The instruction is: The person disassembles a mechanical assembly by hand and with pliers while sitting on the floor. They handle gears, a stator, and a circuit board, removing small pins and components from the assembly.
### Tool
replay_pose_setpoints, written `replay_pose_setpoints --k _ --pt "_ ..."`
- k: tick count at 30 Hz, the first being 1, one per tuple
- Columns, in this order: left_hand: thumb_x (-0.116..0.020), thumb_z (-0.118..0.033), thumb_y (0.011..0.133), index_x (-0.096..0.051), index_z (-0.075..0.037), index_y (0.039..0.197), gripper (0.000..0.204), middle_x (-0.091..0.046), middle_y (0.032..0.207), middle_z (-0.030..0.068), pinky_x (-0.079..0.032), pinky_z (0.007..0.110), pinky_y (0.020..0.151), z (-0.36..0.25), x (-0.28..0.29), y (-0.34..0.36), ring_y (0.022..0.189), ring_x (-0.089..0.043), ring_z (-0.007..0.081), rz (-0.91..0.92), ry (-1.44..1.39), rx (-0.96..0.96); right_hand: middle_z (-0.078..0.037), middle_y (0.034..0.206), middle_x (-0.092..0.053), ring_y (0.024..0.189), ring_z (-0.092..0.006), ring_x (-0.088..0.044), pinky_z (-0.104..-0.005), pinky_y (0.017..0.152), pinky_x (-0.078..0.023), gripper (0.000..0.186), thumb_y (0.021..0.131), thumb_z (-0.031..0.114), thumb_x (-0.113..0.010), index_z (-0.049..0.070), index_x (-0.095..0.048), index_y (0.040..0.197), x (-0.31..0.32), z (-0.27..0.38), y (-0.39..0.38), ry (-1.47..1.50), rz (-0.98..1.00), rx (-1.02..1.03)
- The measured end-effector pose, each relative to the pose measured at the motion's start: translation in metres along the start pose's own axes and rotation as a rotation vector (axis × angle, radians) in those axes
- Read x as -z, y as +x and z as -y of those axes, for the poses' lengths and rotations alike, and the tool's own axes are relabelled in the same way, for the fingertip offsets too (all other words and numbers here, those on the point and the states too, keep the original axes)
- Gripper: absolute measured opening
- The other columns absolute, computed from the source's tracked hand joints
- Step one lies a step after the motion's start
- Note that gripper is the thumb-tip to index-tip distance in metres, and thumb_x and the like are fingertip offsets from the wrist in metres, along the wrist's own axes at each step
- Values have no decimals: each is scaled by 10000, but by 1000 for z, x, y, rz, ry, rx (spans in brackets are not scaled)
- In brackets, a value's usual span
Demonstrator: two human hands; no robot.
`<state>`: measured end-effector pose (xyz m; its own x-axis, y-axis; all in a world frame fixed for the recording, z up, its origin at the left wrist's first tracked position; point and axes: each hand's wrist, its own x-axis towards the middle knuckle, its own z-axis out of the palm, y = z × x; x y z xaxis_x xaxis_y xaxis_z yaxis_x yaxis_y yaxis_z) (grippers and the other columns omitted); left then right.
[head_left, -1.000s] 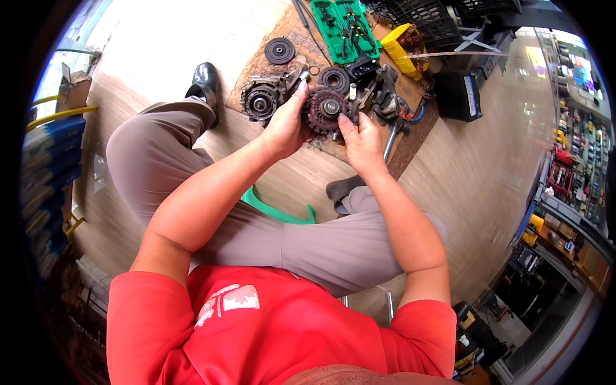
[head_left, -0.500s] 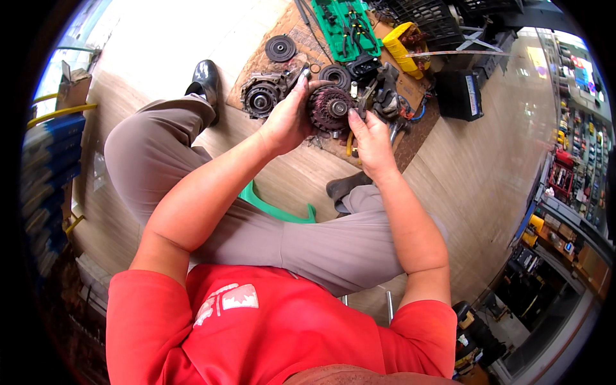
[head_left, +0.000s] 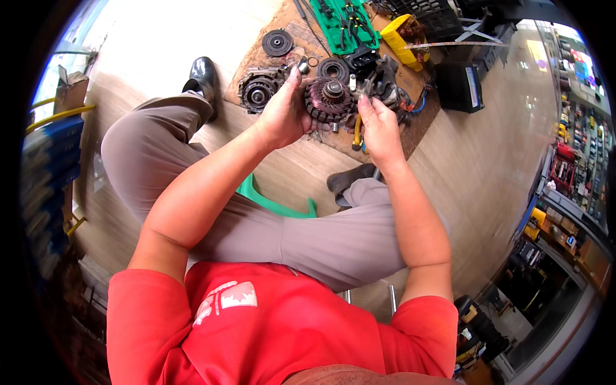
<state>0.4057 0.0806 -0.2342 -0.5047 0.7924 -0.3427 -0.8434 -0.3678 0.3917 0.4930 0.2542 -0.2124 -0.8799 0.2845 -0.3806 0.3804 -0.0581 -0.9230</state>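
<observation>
My left hand [head_left: 285, 112] is closed round the side of a ridged motor rotor [head_left: 328, 102], a round dark part with reddish windings and a metal shaft end facing up. To its right, my right hand [head_left: 380, 125] is closed in a pinch, apart from the rotor. A bit of grey metal shows at the fingertips, too small to name. Left of my left hand lies an open round metal housing [head_left: 258, 93]. A dark pulley-like disc [head_left: 278, 43] and a ring-shaped part [head_left: 333, 68] lie beyond. Under my right hand is a yellow-handled tool [head_left: 357, 133].
A brown board [head_left: 308, 32] lies under the parts. On it are a green tool case [head_left: 327, 25] with pliers and a yellow container [head_left: 404, 38]. A black box [head_left: 459, 90] stands right of it, and a green stool edge [head_left: 276, 204] shows by my legs.
My right hand has drawn off the rotor, slightly right. The rotor has tilted in my left hand, so its shaft end points more away from me and its ridged side shows.
</observation>
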Motion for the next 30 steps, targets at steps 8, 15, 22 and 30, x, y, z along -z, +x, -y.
replay_pose_setpoints --k 8,15,22,30 --pt "-290 -610 973 -376 -34 1392 717 -529 1331 131 -482 426 974 -1 -5 -1 1217 -538 255 -124 13 -7 30 854 -594 761 -45 -476 -219 669 -426 350 996 320 -541 -17 -618 1047 -3 8 -6 -5 -2 2" --pt "-328 -608 967 -409 -52 1382 699 -507 1355 111 -405 387 1055 2 -2 1 1254 -496 230 -130 2 -8 -6 871 -637 685 -59 -561 -215 611 -467 374 1014 370 -473 27 -614 1064 0 4 -6 -65 19 54" --pt "-267 -599 984 -400 -40 1386 701 -526 1337 128 -447 449 1017 1 -5 0 1242 -514 251 -144 54 -29 53 776 -551 687 -33 -455 -214 607 -415 320 1000 309 -533 2 -620 1031 -3 12 -10 -18 -9 20" --pt "-256 -566 1000 -415 -35 1362 662 -548 1293 142 -442 453 1023 0 -1 0 1202 -536 268 -99 7 -28 24 843 -594 698 -43 -511 -213 618 -437 315 1005 309 -517 18 -615 1075 -5 20 -13 19 9 19"
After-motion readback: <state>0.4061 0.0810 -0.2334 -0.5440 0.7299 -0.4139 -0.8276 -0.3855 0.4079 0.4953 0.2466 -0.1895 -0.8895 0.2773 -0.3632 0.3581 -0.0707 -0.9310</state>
